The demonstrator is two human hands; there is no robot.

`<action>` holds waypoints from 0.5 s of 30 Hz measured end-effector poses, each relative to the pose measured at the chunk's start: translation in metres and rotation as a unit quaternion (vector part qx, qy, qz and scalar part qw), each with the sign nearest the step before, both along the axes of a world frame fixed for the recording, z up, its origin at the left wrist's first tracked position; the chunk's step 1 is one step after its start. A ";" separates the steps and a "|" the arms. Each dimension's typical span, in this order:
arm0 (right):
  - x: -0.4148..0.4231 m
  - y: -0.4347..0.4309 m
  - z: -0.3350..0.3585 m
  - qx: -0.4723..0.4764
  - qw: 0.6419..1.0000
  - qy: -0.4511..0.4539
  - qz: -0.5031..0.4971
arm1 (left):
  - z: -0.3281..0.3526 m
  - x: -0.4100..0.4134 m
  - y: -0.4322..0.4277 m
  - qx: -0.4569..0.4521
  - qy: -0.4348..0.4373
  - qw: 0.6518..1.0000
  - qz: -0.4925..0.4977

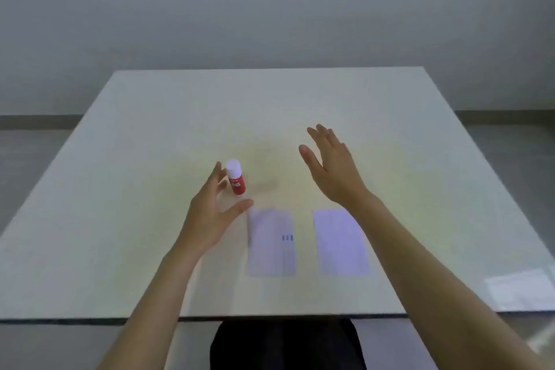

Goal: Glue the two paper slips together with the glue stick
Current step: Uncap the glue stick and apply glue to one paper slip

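Note:
A red glue stick (236,178) with a white cap stands upright on the white table (150,117), left of centre. My left hand (210,210) is open just beside it, fingers on its left and thumb below, not closed on it. Two pale paper slips lie flat side by side near me: the left slip (271,242) carries small blue marks, the right slip (341,242) is plain. My right hand (333,165) hovers open above the table, beyond the right slip, holding nothing.
The table's near edge (270,317) runs across the bottom, with dark clothing below it. A pale glare patch (519,291) lies at the right near corner. Behind the table is a plain grey wall.

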State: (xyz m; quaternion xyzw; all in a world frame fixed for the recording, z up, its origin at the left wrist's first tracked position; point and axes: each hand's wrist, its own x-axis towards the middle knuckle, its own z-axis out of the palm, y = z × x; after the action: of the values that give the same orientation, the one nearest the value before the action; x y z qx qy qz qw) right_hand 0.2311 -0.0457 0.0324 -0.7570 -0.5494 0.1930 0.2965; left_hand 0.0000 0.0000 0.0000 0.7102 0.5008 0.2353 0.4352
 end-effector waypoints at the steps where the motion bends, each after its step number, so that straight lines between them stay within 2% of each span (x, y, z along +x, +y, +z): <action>1: -0.001 -0.007 -0.004 0.037 0.999 -0.012 0.001 | -0.006 0.002 -0.002 0.013 -0.012 1.000 0.013; 5: -0.007 -0.040 -0.004 0.087 0.996 -0.034 0.016 | -0.012 0.011 -0.010 0.057 -0.053 0.994 0.071; 10: -0.017 -0.081 0.003 0.121 0.991 -0.061 0.018 | -0.007 0.026 -0.018 0.090 -0.054 0.985 0.138; 15: -0.030 -0.092 0.005 0.193 0.980 -0.032 0.043 | 0.002 0.034 -0.021 0.124 -0.068 0.976 0.168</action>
State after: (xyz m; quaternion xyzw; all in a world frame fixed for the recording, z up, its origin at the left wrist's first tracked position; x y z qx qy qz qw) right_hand 0.2014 -0.1380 0.0372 -0.6668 -0.6178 0.0714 0.4107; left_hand 0.0345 -0.0207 0.0021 0.6468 0.5490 0.4131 0.3311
